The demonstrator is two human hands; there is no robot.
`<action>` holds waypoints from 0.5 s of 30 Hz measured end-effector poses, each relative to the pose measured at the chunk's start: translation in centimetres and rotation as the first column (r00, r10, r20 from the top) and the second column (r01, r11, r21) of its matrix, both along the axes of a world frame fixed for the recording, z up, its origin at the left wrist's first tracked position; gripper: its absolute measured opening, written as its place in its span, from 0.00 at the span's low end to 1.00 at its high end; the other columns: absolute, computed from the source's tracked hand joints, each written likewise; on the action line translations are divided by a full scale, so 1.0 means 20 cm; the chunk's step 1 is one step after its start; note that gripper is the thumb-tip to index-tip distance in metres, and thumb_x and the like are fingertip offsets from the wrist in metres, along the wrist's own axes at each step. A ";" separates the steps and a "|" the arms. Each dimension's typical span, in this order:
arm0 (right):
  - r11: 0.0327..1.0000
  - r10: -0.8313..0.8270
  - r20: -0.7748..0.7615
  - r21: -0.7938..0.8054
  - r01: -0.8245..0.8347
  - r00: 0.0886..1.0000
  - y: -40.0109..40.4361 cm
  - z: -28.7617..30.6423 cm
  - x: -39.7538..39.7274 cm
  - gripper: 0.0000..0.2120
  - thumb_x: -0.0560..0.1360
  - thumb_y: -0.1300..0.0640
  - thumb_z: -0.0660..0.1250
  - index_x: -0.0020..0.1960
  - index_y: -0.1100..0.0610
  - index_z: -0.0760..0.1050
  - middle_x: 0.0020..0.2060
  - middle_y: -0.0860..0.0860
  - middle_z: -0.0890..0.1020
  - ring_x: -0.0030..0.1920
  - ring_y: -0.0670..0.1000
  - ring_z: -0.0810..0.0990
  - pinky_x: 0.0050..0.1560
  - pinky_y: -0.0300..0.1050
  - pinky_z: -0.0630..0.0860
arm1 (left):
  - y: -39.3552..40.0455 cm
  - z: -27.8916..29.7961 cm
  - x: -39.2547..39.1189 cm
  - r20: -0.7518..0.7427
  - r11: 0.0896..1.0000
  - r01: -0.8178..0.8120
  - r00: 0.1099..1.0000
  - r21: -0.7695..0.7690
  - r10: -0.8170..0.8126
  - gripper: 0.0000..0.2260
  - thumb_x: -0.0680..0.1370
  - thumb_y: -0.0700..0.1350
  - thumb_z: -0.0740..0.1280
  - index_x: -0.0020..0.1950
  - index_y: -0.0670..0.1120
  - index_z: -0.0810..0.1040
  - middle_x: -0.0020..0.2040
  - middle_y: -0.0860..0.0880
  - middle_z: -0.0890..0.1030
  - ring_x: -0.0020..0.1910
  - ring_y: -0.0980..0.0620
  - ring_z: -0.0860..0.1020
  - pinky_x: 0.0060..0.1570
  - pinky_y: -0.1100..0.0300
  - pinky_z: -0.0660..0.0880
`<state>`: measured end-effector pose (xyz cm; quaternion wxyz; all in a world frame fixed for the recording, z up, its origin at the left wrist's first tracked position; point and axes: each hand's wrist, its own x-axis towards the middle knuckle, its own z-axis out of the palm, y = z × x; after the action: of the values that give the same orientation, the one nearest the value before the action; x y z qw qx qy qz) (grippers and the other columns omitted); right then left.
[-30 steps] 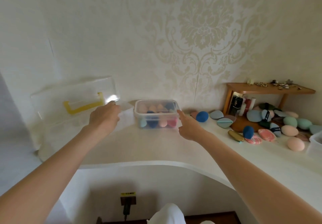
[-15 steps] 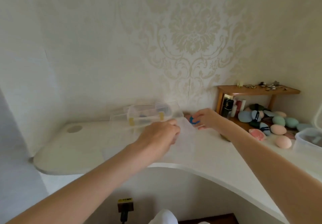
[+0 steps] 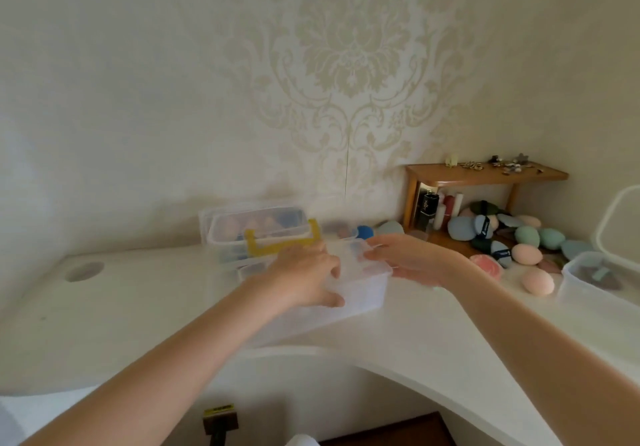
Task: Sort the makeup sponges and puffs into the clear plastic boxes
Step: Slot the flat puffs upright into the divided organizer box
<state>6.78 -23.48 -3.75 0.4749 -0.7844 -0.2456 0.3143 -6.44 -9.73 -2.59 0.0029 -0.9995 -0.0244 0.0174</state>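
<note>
- Far box with yellow handle (image 3: pixel 258 234) already filled with sponges.
- Near clear box (image 3: pixel 349 288) gripped by left hand (image 3: pixel 304 277); right hand (image 3: pixel 412 260) at its right rim, grip uncertain.
- Many loose sponges and puffs (image 3: pixel 526 243) right, unsorted.

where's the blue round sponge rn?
Head view, centre-right at the back of the counter: the blue round sponge sits by the wall, just behind the right hand, between the sponge-filled box and the wooden shelf.
</note>
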 end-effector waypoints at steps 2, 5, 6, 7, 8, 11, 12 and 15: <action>0.998 0.050 0.024 -0.028 -0.049 0.998 0.09 0.00 -0.03 0.13 0.77 0.62 0.64 0.61 0.60 0.74 0.57 0.56 0.79 0.59 0.55 0.77 0.54 0.41 0.75 | 0.07 0.05 0.00 -0.183 0.998 -0.035 0.982 0.057 0.045 0.24 0.71 0.56 0.69 0.65 0.50 0.70 0.64 0.47 0.70 0.64 0.46 0.71 0.60 0.57 0.69; 0.995 0.087 0.113 -0.050 -0.081 0.990 0.23 0.00 -0.10 0.15 0.75 0.62 0.67 0.62 0.62 0.74 0.50 0.54 0.78 0.51 0.52 0.78 0.43 0.36 0.76 | 0.16 0.11 -0.02 -0.415 0.993 -0.070 0.904 0.092 0.102 0.28 0.71 0.57 0.70 0.67 0.49 0.69 0.65 0.48 0.72 0.63 0.47 0.72 0.60 0.59 0.70; 0.994 0.100 0.141 -0.056 -0.093 0.985 0.28 -0.01 -0.12 0.15 0.75 0.62 0.67 0.60 0.62 0.74 0.47 0.53 0.77 0.47 0.51 0.77 0.38 0.33 0.75 | 0.19 0.11 -0.03 -0.449 0.993 -0.086 0.886 0.085 0.115 0.28 0.71 0.57 0.70 0.67 0.48 0.69 0.63 0.49 0.73 0.62 0.47 0.74 0.58 0.59 0.71; 0.993 0.109 0.171 -0.064 -0.100 0.979 0.32 -0.02 -0.14 0.13 0.74 0.62 0.66 0.58 0.62 0.75 0.44 0.53 0.76 0.43 0.49 0.76 0.35 0.32 0.74 | 0.21 0.11 -0.03 -0.458 0.993 -0.103 0.881 0.060 0.119 0.28 0.71 0.58 0.70 0.66 0.48 0.70 0.61 0.50 0.75 0.60 0.48 0.75 0.56 0.59 0.71; 0.992 0.115 0.205 -0.082 -0.100 0.972 0.35 -0.03 -0.14 0.10 0.74 0.63 0.65 0.55 0.62 0.75 0.42 0.53 0.76 0.40 0.47 0.76 0.33 0.32 0.75 | 0.23 0.10 -0.04 -0.447 0.993 -0.114 0.887 0.030 0.115 0.26 0.71 0.57 0.70 0.65 0.48 0.71 0.59 0.51 0.75 0.59 0.48 0.76 0.53 0.60 0.71; 0.982 0.154 0.246 -0.147 -0.120 0.957 0.37 0.00 -0.13 0.09 0.75 0.64 0.63 0.53 0.67 0.74 0.44 0.62 0.77 0.38 0.48 0.77 0.29 0.31 0.76 | 0.24 0.09 -0.05 -0.398 0.996 -0.089 0.914 -0.003 0.081 0.23 0.72 0.55 0.69 0.65 0.48 0.72 0.62 0.51 0.76 0.59 0.48 0.75 0.53 0.61 0.71; 0.984 0.151 0.199 -0.126 -0.127 0.968 0.35 0.03 -0.10 0.10 0.76 0.63 0.62 0.54 0.67 0.74 0.46 0.60 0.78 0.38 0.48 0.79 0.29 0.32 0.77 | 0.23 0.10 -0.05 -0.383 0.997 -0.078 0.921 -0.010 0.069 0.23 0.72 0.54 0.70 0.64 0.48 0.72 0.62 0.50 0.75 0.60 0.48 0.75 0.55 0.60 0.71; 0.980 0.100 0.359 -0.198 -0.028 0.928 0.31 0.11 0.03 0.11 0.80 0.62 0.55 0.54 0.64 0.75 0.48 0.59 0.78 0.41 0.48 0.83 0.39 0.36 0.78 | 0.22 0.13 -0.04 -0.320 0.998 -0.030 0.947 -0.052 0.012 0.20 0.73 0.51 0.70 0.62 0.48 0.74 0.61 0.50 0.76 0.58 0.48 0.75 0.54 0.61 0.71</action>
<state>7.43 -17.30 -1.59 0.3333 -0.8625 -0.3244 0.1997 -7.21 -5.39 0.07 -0.0214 -0.9829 -0.0338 0.1797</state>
